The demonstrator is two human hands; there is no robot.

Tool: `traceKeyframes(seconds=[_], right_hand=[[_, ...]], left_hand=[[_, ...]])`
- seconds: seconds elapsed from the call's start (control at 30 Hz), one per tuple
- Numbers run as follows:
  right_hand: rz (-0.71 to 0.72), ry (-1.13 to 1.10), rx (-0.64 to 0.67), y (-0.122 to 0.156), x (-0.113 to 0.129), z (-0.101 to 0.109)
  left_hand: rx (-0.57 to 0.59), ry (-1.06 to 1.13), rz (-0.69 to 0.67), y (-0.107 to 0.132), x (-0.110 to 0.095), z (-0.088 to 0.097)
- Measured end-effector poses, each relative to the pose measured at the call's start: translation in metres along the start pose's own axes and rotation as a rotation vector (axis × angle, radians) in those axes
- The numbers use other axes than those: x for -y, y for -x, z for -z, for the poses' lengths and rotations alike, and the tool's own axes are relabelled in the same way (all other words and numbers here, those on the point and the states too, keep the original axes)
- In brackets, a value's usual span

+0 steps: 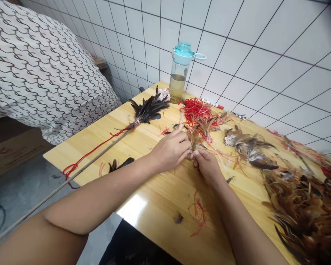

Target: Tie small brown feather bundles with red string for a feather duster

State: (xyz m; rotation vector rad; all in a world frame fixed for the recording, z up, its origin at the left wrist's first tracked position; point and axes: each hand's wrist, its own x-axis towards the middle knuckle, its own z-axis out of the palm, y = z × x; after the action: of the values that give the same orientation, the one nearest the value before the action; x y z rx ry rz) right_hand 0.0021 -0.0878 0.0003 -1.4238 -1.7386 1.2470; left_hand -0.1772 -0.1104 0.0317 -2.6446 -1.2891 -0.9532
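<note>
My left hand point(171, 149) and my right hand point(206, 165) meet at the middle of the wooden table point(154, 206). Both pinch a small bunch of brown feathers point(196, 139), fingers closed around its stems. Just beyond the bunch lies a tangle of red string point(194, 108). To the left, a thin stick point(71, 176) carries a half-made duster head of dark feathers point(150, 109), bound with red string that trails along the tabletop.
A large heap of brown feathers point(306, 206) covers the table's right end, with a smaller clump point(247, 145) nearer the middle. A water bottle with a teal lid point(180, 71) stands by the tiled wall. Someone in a patterned garment point(38, 70) is at the left.
</note>
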Motion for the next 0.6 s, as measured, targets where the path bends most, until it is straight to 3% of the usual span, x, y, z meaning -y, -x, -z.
traceKeyframes(seconds=[0.6], right_hand=[[0.100,-0.001,0.072,-0.0008,0.0023,-0.0001]], left_hand=[[-0.021,-0.122,0.003,-0.0020,-0.0041,-0.0004]])
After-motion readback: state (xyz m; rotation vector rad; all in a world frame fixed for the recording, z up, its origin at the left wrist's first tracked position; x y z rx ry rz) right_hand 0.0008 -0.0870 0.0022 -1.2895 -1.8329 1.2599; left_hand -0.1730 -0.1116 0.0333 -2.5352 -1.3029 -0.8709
